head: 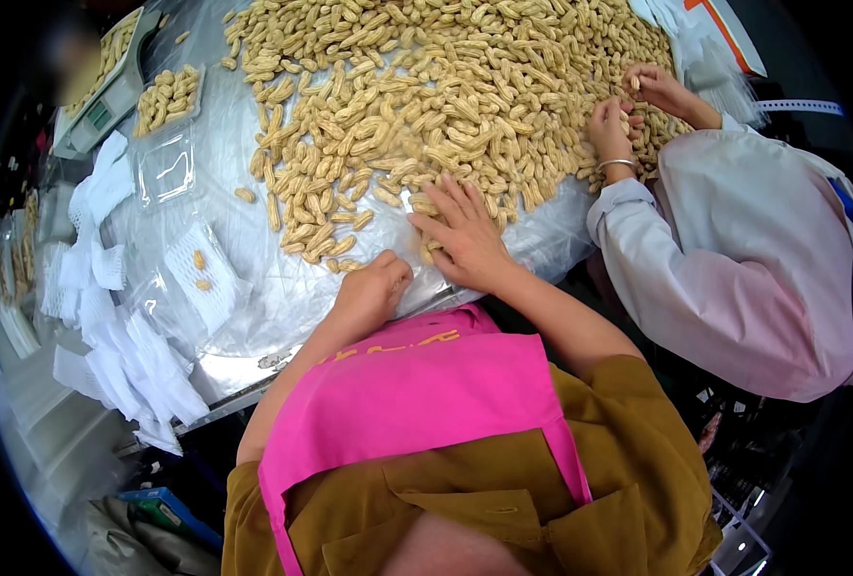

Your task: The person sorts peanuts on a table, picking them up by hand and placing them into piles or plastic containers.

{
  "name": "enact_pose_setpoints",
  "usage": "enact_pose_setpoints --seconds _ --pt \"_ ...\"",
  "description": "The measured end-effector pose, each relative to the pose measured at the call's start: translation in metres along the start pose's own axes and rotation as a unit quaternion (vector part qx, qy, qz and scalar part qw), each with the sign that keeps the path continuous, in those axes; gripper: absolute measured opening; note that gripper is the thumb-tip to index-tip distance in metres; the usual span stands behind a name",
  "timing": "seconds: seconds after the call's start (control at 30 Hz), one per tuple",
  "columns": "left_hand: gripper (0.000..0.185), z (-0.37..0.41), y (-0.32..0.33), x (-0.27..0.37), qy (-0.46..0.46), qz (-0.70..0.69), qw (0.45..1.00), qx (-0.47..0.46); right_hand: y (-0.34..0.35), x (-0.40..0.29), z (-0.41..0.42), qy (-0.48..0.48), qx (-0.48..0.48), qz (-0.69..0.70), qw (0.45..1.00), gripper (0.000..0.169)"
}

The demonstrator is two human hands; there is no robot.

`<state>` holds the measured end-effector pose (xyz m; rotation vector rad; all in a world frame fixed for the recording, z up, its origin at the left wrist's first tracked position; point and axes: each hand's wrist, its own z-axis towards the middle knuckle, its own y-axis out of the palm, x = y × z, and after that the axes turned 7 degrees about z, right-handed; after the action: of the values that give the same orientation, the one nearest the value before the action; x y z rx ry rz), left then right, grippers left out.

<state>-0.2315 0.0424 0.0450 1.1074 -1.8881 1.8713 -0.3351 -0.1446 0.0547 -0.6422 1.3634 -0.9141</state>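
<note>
A wide heap of unshelled peanuts [369, 115] covers much of the plastic-covered table [261, 302] before me. My right hand [469, 237] lies palm down on the heap's near edge with its fingers spread. A few peanuts show beneath it and by its thumb. Close to the table edge, my left hand [374, 288] is curled with the knuckles up. Its palm is hidden, so whether it holds peanuts cannot be seen. Loose peanuts [343, 265] lie just beyond that hand.
At left are a peanut-filled clear tray [169, 99], an empty clear tray [165, 164], white foam netting [106, 288], and a foam-lined tray [207, 273] with two peanuts. A weighing scale [102, 115] stands farther back. On my right, a co-worker's hands [613, 126] handle peanuts.
</note>
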Motion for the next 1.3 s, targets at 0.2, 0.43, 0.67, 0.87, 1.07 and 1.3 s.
enact_pose_setpoints --seconds 0.2,0.43,0.67,0.87,1.07,1.3 --pt "0.008 -0.001 -0.002 -0.002 0.000 -0.008 1.000 -0.030 -0.017 0.028 0.024 0.015 0.085 -0.064 0.994 0.024" --pt "0.013 -0.005 0.001 -0.004 -0.082 -0.118 0.989 0.022 -0.037 0.035 0.034 0.065 0.158 0.020 0.985 0.021" --pt "0.040 -0.004 -0.001 -0.003 -0.119 -0.169 0.978 0.037 -0.007 -0.014 0.001 0.037 -0.024 -0.012 0.999 0.031" --pt "0.052 0.000 0.000 -0.001 -0.104 -0.133 0.985 0.029 0.013 -0.007 0.002 0.046 -0.012 0.070 0.996 0.028" --pt "0.043 0.001 0.001 -0.001 -0.120 -0.114 0.986 0.024 0.013 0.010 0.005 0.051 -0.008 0.108 0.993 0.026" --pt "0.028 0.013 -0.002 0.006 -0.100 -0.033 0.994 0.015 -0.050 0.039 0.046 0.140 0.192 0.155 0.959 0.026"
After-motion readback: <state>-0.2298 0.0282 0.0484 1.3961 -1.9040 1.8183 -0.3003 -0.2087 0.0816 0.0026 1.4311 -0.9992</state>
